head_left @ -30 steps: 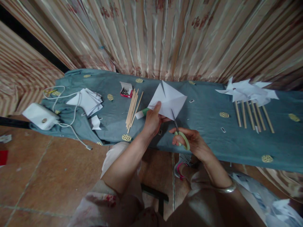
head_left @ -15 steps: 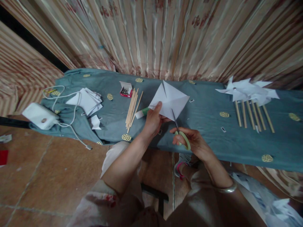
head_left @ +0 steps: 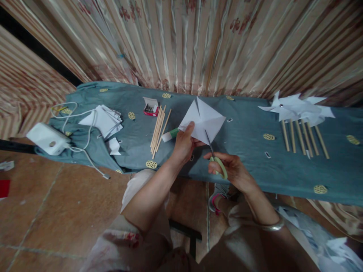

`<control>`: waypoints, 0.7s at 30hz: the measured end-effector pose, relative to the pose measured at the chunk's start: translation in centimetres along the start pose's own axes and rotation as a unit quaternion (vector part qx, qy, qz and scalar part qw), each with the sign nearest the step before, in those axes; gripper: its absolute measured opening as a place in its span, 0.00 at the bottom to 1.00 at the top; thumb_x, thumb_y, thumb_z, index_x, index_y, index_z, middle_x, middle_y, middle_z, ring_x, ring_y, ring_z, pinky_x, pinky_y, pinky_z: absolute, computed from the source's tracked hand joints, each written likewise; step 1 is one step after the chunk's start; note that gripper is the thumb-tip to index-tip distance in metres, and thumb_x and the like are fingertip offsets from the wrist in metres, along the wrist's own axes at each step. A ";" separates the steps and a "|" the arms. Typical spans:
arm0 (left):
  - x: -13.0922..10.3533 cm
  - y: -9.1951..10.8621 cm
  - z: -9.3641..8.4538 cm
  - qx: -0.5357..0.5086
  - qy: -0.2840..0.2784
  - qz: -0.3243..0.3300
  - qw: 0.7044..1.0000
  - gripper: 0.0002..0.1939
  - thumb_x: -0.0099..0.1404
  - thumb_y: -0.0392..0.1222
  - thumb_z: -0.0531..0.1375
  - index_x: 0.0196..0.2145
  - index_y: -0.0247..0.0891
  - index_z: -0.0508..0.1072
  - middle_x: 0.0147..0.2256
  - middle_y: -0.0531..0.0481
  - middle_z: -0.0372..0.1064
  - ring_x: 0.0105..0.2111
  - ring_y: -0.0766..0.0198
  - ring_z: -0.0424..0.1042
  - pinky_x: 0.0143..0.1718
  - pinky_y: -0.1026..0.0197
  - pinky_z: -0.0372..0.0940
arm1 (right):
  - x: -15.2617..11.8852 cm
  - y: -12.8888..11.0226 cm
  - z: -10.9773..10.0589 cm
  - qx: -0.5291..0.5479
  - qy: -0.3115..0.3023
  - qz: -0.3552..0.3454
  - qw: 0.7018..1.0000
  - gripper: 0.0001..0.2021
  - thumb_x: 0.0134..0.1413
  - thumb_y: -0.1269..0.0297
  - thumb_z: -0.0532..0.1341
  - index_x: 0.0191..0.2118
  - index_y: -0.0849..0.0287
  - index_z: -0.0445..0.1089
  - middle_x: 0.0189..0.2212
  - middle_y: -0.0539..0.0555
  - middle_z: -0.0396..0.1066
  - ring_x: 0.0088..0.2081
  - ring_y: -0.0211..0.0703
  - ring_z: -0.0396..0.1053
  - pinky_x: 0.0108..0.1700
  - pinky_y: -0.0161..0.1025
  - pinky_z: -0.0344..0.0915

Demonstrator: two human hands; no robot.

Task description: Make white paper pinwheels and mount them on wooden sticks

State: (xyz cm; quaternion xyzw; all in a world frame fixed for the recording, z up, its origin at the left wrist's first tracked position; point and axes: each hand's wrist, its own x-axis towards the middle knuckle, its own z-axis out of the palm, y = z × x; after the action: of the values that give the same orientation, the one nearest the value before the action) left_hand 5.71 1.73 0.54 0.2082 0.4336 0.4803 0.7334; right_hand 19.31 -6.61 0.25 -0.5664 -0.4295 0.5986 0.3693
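My left hand (head_left: 185,142) grips a white square of paper (head_left: 211,119) at its left side, thumb on top and fingers underneath. A slit runs inward from the paper's far corner. My right hand (head_left: 228,166) is closed round the pale green handles of a pair of scissors (head_left: 217,166). The scissor blades lie at the paper's near edge, pointing toward its middle. Just left of my left hand rests a glue stick (head_left: 170,135), white and green. Beside it are several wooden sticks (head_left: 158,130) and a small red box (head_left: 151,107) of metal pins.
Paper pinwheels (head_left: 300,107) on sticks lie at the right of the cloth-covered table (head_left: 244,151). To the left are a stack of cut paper (head_left: 106,121), a paper scrap (head_left: 114,146), and a white power bank (head_left: 48,139) with cables. A pleated curtain (head_left: 181,45) hangs behind.
Almost nothing differs. The paper and the scissors have shifted very slightly, with both hands keeping their hold.
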 end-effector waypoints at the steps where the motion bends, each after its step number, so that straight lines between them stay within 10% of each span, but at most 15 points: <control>1: 0.0 0.0 0.0 -0.003 -0.002 0.001 1.000 0.14 0.71 0.41 0.51 0.30 0.39 0.71 0.24 0.52 0.74 0.26 0.62 0.76 0.35 0.57 0.70 | 0.0 0.0 0.0 0.005 0.002 0.003 1.000 0.21 0.37 0.48 0.71 0.34 0.60 0.75 0.19 0.49 0.68 0.22 0.38 0.65 0.25 0.38 0.62; 21: -0.1 -0.4 0.2 -0.001 0.003 -0.020 1.000 0.12 0.69 0.43 0.53 0.31 0.40 0.72 0.27 0.52 0.76 0.33 0.59 0.77 0.39 0.56 0.70 | 0.3 0.0 0.4 0.051 0.022 0.016 0.998 0.23 0.29 0.46 0.74 0.30 0.59 0.75 0.16 0.47 0.67 0.18 0.33 0.62 0.22 0.35 0.58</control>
State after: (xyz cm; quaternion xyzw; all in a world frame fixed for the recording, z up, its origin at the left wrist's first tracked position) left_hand 6.02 1.46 0.41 0.1975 0.4398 0.4669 0.7413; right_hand 18.91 -6.41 0.16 -0.5666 -0.3807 0.6132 0.3975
